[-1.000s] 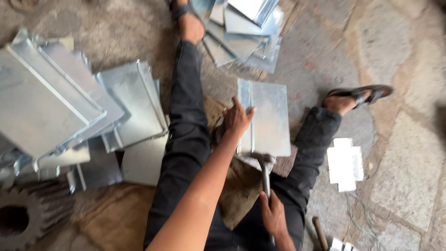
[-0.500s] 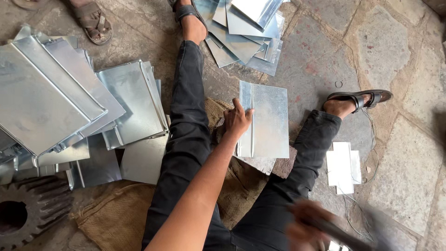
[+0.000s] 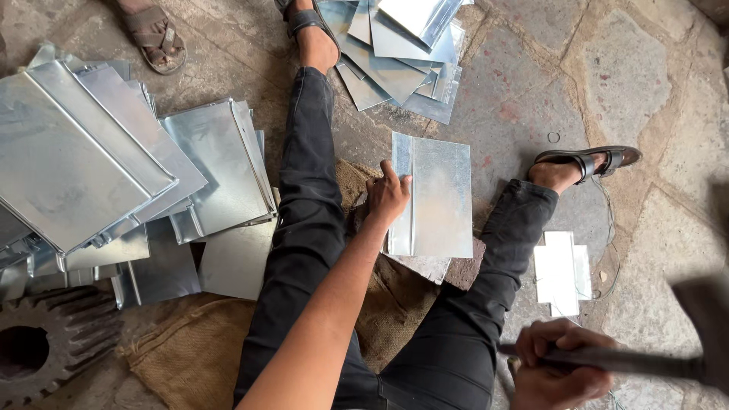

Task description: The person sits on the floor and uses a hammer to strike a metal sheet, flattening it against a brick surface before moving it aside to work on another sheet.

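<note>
While the left hand (image 3: 387, 199) presses flat on the thin, stiff, sharp-edged galvanised steel sheet (image 3: 440, 196), the right hand (image 3: 554, 364) grips a dark-handled hammer (image 3: 645, 358); hold the folded seam.

hammer head (image 3: 702, 323) blurred, gear (image 3: 45, 349) edge-cropped

Silvery grey metal sheet (image 3: 439, 196), black trousers (image 3: 304, 228), brown burlap sack (image 3: 190, 357), mottled grey-brown stone floor (image 3: 645, 83).
</note>
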